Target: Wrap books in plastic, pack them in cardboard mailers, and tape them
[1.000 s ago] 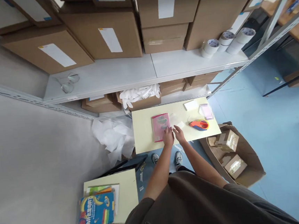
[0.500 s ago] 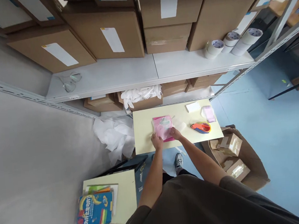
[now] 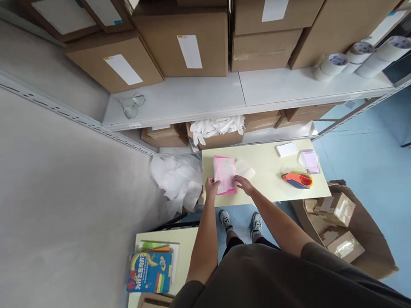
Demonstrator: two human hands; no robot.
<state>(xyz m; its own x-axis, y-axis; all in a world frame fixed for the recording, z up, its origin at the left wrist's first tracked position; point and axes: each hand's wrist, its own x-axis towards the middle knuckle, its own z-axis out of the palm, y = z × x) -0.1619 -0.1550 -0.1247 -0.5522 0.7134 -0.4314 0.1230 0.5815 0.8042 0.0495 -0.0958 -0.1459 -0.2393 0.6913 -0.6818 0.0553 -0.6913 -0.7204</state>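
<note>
On the pale table (image 3: 262,192) lies a flat pink item (image 3: 232,190), like a thin book or folder. A translucent whitish sheet or sleeve (image 3: 224,174) covers most of it, with pink showing through. My left hand (image 3: 212,188) pinches the lower left edge of this sheet. My right hand (image 3: 244,184) has its fingertips closed at the sheet's right edge. Just beyond my right hand rests another pale translucent piece (image 3: 244,169). Whether the sheet is a bag or a single layer is hard to tell.
Orange-handled tape dispenser (image 3: 297,180), white box (image 3: 286,149) and blurred lilac item (image 3: 310,161) occupy the table's right. A carton (image 3: 374,240) of parcels stands right; white wrapping (image 3: 179,180) lies left. Shelving (image 3: 204,99) with boxes is ahead. Books (image 3: 151,272) lie lower left.
The view has shifted, so the scene sits further right. The translucent sheet has been turned straighter over the pink item, and its greenish print no longer shows. Both hands stay at its edges.
</note>
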